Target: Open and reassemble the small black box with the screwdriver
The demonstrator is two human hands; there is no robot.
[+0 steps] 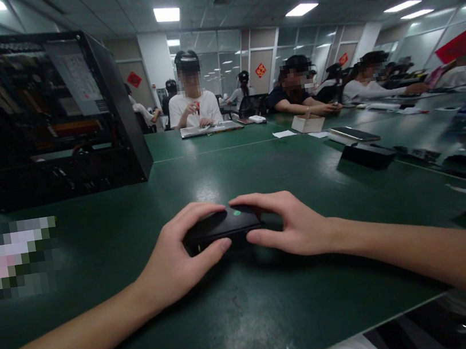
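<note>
A small flat black device [223,226] with a green dot on its top lies on the green table [252,310] in front of me. My left hand [179,257] grips its left end, fingers over the top and thumb along the near side. My right hand [287,224] grips its right end the same way. Both forearms reach in from the lower corners. The device rests on the table surface between the two hands.
An open black computer case [42,114] stands at the back left. A black box with a phone-like slab [359,148] sits to the right, with dark small items [456,160] beyond it. Several people sit at the far side of the table with papers and a white box [307,123].
</note>
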